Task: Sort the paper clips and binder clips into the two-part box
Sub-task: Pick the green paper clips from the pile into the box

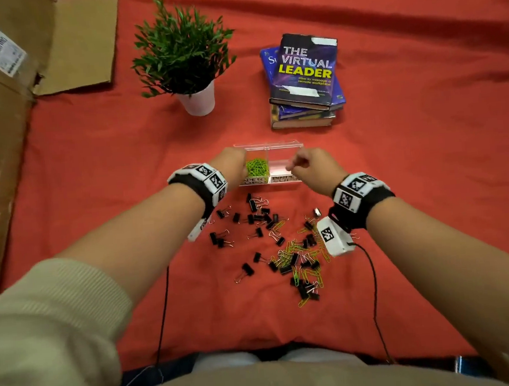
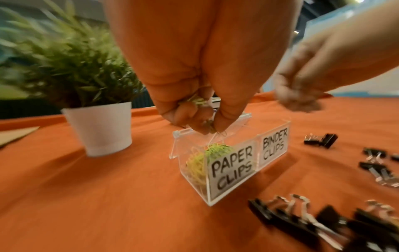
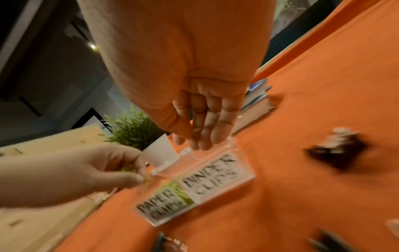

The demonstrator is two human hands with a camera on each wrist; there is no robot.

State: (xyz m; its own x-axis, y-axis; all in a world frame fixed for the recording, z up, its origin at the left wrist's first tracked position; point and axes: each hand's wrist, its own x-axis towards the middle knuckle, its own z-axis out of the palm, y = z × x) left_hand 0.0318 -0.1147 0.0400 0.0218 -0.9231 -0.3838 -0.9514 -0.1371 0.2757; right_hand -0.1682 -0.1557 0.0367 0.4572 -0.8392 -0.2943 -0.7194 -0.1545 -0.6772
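The clear two-part box (image 1: 267, 145) stands on the red cloth, labelled "PAPER CLIPS" on the left and "BINDER CLIPS" (image 2: 274, 145) on the right. Green paper clips (image 1: 256, 167) fill the left part; the right part looks empty. My left hand (image 2: 207, 126) hovers over the left part and pinches a small bunch of green paper clips (image 2: 197, 101). My right hand (image 3: 198, 143) hangs over the right part with straight fingers and nothing in them. Black binder clips (image 1: 258, 217) and loose green paper clips (image 1: 308, 275) lie scattered in front of the box.
A potted plant (image 1: 188, 61) in a white pot stands behind the box to the left. A stack of books (image 1: 303, 79) sits behind it to the right. A flattened cardboard box (image 1: 1, 91) covers the left edge. Thin black cables (image 1: 373, 290) trail from both wrists.
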